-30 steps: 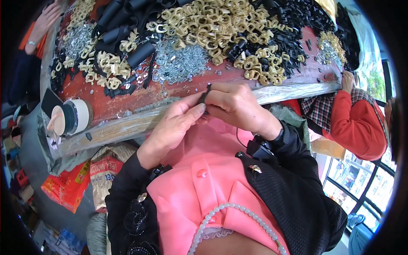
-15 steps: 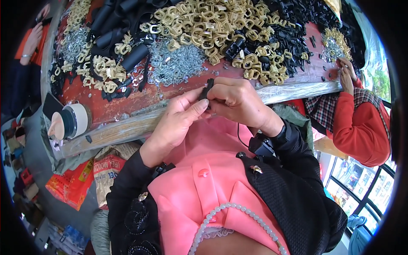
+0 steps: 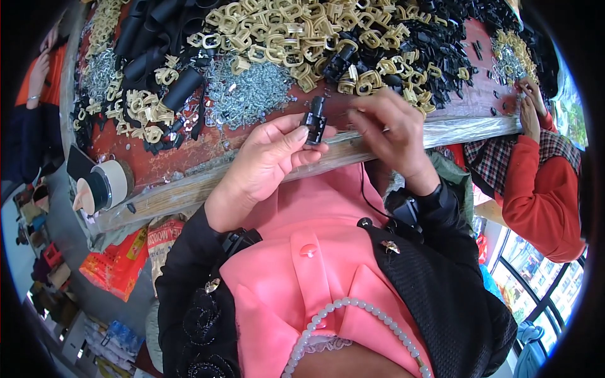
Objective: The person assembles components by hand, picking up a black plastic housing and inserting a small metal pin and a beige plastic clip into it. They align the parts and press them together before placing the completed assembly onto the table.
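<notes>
Head view: nearest me, over my pink front, my left hand [image 3: 268, 164] rises from the lower edge and pinches a small black plastic clip [image 3: 314, 121] between thumb and fingertips. The clip stands just above the near edge of the red worktop [image 3: 189, 154], its long axis roughly upright, pointing away from me toward the piles. My right hand [image 3: 391, 135] sits just to the clip's right, fingers curled and drawn together, fingertips close to it but apart; I cannot tell whether they pinch some tiny part. So the clip lies left of my right hand, and the left hand is the one that has it.

Farther out on the worktop lie a heap of small silvery metal pieces [image 3: 249, 88], then beige plastic buckles [image 3: 283, 31] and black plastic parts [image 3: 441, 44] toward the far edge. At the right corner another person's hand [image 3: 529, 104] in a red sleeve works.

Half a second ago both my hands met on the clip; now the right has drawn off and the left has lifted it higher.
</notes>
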Motion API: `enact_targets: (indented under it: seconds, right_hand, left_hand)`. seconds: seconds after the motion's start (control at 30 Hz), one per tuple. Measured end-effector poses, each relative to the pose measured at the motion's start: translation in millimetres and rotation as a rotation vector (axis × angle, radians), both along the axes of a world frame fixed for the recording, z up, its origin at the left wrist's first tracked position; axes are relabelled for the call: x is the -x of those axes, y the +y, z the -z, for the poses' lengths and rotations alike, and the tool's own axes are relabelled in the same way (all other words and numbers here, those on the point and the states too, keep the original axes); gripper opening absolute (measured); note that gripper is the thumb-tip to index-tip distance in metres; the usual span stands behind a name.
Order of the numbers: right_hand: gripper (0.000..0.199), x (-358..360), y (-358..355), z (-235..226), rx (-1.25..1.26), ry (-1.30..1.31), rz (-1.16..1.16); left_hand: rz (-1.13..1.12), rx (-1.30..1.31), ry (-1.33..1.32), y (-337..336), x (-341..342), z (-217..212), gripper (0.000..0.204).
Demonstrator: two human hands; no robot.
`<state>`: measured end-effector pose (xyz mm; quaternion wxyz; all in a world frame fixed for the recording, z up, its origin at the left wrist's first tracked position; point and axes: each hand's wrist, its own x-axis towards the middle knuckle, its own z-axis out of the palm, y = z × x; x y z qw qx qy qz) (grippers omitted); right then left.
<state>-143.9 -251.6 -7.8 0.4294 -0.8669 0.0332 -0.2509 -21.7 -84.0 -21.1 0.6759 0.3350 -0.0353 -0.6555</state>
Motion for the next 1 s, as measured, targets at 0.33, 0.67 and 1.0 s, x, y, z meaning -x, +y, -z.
enact_targets:
  seconds: [0.33,0.67,1.0]
  right_hand:
    - [0.02,6,-9,6,0.644,0.436,0.256]
    - [0.026,-14,46,-30,0.246,0.115,-0.039]
    - [0.036,-24,71,-27,-0.038,0.351,-0.332]
  left_hand:
    - [-0.077,0.052,0.03,29,1,-3,0.027]
    - [-0.179,0.095,0.046,59,-9,1,0.025]
    - [-0.22,0.092,0.035,62,-5,1,0.028]
